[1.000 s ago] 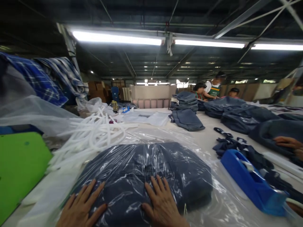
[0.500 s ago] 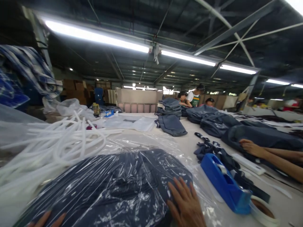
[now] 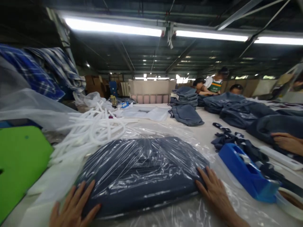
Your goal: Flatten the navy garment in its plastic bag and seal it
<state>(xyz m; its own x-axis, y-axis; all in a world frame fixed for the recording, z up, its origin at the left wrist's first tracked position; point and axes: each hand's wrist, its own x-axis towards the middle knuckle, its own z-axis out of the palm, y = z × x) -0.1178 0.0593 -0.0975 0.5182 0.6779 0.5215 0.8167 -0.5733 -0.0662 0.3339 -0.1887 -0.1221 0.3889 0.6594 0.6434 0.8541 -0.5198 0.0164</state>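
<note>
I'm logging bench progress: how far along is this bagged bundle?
Done: the folded dark garment already lies inside the clear plastic bag. In hand: the left hand and right hand lie flat at its near corners. Left, it seems: sealing; the blue tape dispenser sits untouched beside it.

bagged garment (image 3: pixel 142 170) | dark navy, folded flat | clear plastic, wrinkled | on table, centre

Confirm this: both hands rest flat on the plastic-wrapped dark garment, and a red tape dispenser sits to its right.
Not quite. The tape dispenser is blue, not red, as the head view shows. The left hand and right hand do rest on the plastic-wrapped dark garment.
</note>
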